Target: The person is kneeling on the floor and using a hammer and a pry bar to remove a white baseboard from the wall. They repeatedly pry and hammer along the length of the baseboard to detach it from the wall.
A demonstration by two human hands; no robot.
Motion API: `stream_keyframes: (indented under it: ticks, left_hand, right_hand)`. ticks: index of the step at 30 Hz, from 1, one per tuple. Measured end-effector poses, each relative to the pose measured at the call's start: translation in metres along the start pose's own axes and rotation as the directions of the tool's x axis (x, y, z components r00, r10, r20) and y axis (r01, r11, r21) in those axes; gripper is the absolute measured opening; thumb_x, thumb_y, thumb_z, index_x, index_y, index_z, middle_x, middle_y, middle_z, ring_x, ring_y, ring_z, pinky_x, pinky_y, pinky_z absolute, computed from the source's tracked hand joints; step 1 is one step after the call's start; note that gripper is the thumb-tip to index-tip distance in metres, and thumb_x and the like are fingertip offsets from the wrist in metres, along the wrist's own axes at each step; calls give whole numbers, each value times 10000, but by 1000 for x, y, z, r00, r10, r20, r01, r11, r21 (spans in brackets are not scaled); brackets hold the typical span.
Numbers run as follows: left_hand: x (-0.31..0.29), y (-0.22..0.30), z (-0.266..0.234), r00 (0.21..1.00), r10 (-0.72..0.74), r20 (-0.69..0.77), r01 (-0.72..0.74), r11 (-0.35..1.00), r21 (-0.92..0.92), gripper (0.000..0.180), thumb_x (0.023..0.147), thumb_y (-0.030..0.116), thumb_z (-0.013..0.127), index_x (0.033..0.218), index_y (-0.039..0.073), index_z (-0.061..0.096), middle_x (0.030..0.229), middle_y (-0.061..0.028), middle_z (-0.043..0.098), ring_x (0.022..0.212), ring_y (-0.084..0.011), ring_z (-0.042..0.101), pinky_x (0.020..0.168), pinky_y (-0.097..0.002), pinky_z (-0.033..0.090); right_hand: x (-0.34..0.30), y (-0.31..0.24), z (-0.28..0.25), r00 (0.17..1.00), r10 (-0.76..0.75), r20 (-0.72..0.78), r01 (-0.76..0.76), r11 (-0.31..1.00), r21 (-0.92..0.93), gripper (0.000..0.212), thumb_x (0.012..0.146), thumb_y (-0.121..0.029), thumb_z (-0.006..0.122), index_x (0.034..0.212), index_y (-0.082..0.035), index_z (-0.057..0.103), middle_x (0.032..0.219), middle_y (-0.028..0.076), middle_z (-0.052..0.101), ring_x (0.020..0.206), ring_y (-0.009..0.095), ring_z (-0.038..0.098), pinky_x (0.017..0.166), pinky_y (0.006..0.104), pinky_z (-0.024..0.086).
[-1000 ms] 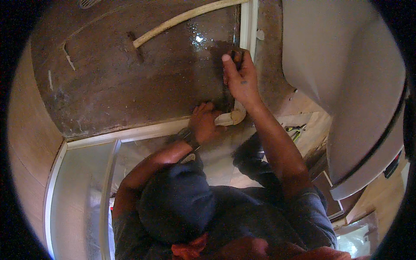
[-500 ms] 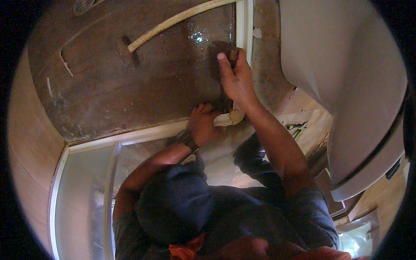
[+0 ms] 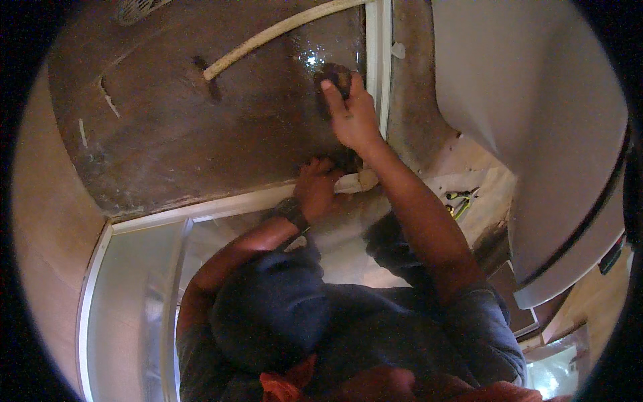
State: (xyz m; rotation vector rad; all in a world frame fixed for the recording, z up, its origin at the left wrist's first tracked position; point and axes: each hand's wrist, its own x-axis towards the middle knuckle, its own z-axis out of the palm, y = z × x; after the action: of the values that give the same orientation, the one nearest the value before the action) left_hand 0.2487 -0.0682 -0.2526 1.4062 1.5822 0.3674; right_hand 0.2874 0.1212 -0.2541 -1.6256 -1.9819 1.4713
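My right hand (image 3: 357,115) is closed around a small dark, roundish thing (image 3: 339,77), pressed on or just above a wet brown surface (image 3: 201,147). What kind of thing it is, I cannot make out. Water glints (image 3: 311,61) beside it. Lower down, my left hand (image 3: 316,184) is at the pale ledge (image 3: 254,201), near its corner, fingers reaching over onto the brown surface. Those fingers are bent and partly in shadow, and nothing shows in them. A white rail (image 3: 379,60) runs along the surface's right edge.
A pale curved bar or hose (image 3: 268,30) crosses the brown surface. At the upper left is a round grate (image 3: 134,8). A frosted panel (image 3: 130,301) stands at lower left. On the right bulges a large smooth grey body (image 3: 536,100), with a yellow-green tool (image 3: 461,201) beside it.
My right hand has moved left, away from the white rail, with the dark thing in it. My left hand stays at the ledge. The view has shifted slightly.
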Motion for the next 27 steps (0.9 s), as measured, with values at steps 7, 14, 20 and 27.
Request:
stream_keyframes:
  ticks: [7, 14, 20, 27]
  left_hand:
    - [25, -1, -23, 995, -92, 51, 103, 939, -329, 376, 883, 309, 707, 1177, 75, 693, 1096, -204, 696, 1018, -388, 645, 901, -474, 509]
    - [50, 7, -6, 940, -191, -283, 31, 873, -486, 217, 969, 221, 603, 1050, 42, 694, 879, -195, 711, 790, -380, 693, 739, -472, 537]
    - [49, 22, -9, 935, -249, -254, 94, 862, -498, 216, 992, 229, 577, 993, 36, 675, 845, -195, 698, 781, -410, 670, 717, -489, 522]
    - [51, 6, 15, 926, -267, -266, 89, 840, -535, 246, 996, 255, 569, 998, 43, 694, 814, -231, 684, 730, -429, 660, 682, -489, 521]
  right_hand:
    - [-2, -5, -6, 1000, 0, -9, 0, 1000, -17, 493, 1002, -423, 580, 1213, 19, 530, 1030, 234, 664, 947, 368, 661, 849, 412, 501]
    - [-1, -2, -6, 999, -30, -14, 30, 999, 12, 468, 988, -394, 592, 1148, 36, 498, 999, 312, 648, 969, 522, 630, 822, 527, 502]
    - [4, -1, -18, 1000, -5, 24, 13, 937, -350, 436, 968, -339, 631, 1161, 41, 539, 911, 267, 665, 856, 444, 658, 794, 495, 519]
    - [69, -99, -7, 763, -590, 263, 577, 439, -689, 490, 851, -325, 720, 1243, -65, 582, 1148, 199, 624, 1076, 417, 607, 921, 494, 499]
